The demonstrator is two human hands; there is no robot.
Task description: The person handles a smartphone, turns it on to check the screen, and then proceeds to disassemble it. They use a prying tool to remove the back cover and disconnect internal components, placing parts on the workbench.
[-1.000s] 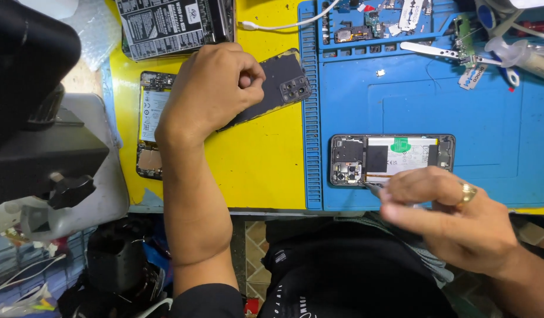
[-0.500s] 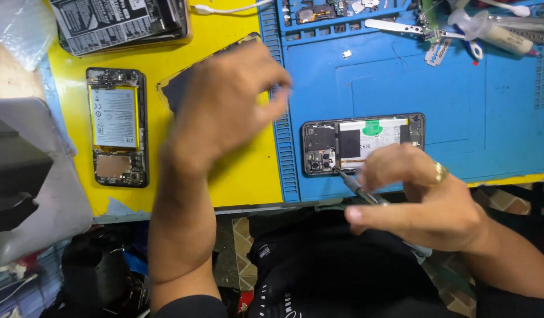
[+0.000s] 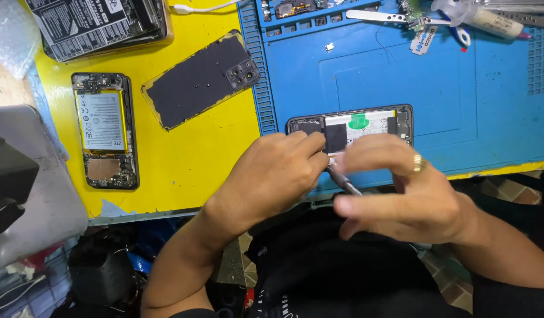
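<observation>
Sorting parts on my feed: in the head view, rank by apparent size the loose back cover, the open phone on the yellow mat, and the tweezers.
1. Back cover, largest.
2. Open phone on the yellow mat: close to the cover, slightly smaller, so that order is unsure.
3. Tweezers, clearly smallest, lying at the far edge of the blue mat.

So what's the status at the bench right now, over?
Left hand steadying opened phone. Right hand holding thin tool at it. Nothing blocking.

left hand (image 3: 272,176) curled, right hand (image 3: 401,188) seemingly pinching
</observation>
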